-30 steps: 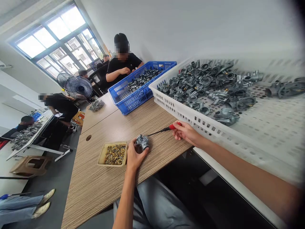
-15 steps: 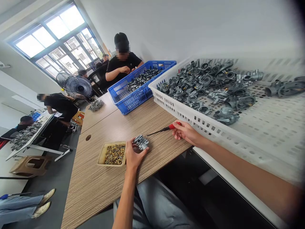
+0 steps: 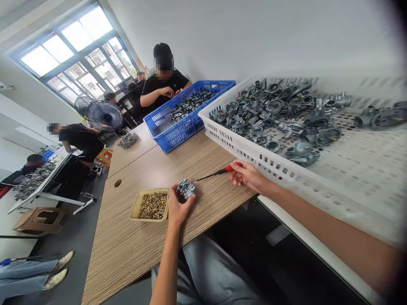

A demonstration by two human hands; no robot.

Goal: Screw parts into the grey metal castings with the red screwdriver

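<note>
My left hand grips a small grey cast-metal part just above the wooden table, right beside a tan tray of small brass pieces. My right hand is closed on a red-handled screwdriver. Its dark shaft points left toward the part, with the tip a short gap away from it. My right hand rests against the front wall of a large white basket.
The white basket holds a heap of grey metal castings. A blue basket of similar parts stands behind it, where a person in black works. A fan, other people and another table are at the left.
My left hand has turned the metal part and drawn it slightly left, so the screwdriver tip no longer touches it. My right hand has barely moved.
</note>
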